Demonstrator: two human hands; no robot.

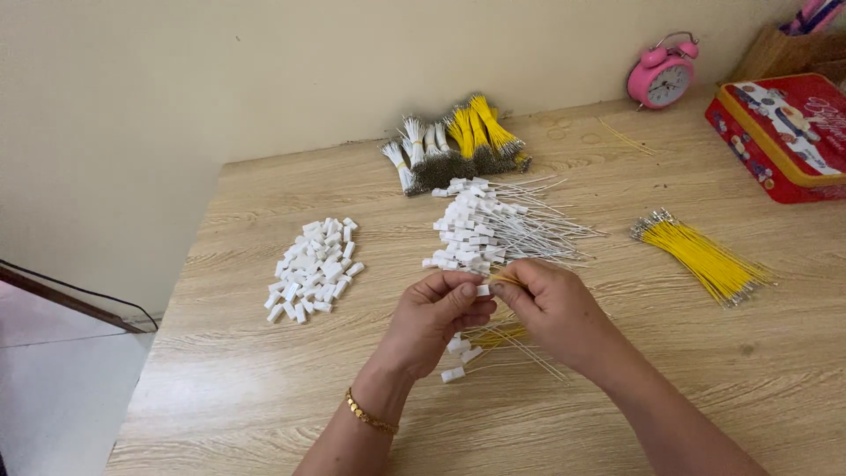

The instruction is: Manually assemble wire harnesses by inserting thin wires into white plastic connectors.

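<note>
**Two hands meet over a small white connector**

The wooden tabletop (pixel 264 388) fills the view from wall to near edge. At its 2 o'clock corner sits a red tin box (pixel 780 132), with a pink alarm clock (pixel 663 78) just beside it at 1 o'clock.

Both forearms come in from 6 o'clock and converge near the middle. The left hand (pixel 432 322), with a gold bracelet (pixel 368 414) at the wrist, is curled with its back to the camera, thumb and fingers pinched shut on a white connector (pixel 483 289). The right hand (pixel 555 308) faces it from 3 o'clock, knuckles up, fingertips closed on a yellow wire (pixel 504 280) whose end meets the connector. The two hands touch at the fingertips.

Just under the hands lie a few finished pieces (pixel 480 344), connectors with yellow and white leads.

At 12 o'clock of the hands lies a heap of white-wired connectors (pixel 489 231); farther at 12 o'clock, near the wall, stand tied bundles of yellow and white wires (pixel 458 145). A loose sheaf of yellow wires (pixel 705 260) lies at 3 o'clock, well apart. A pile of bare white connectors (pixel 313 269) lies at 9 o'clock.
</note>
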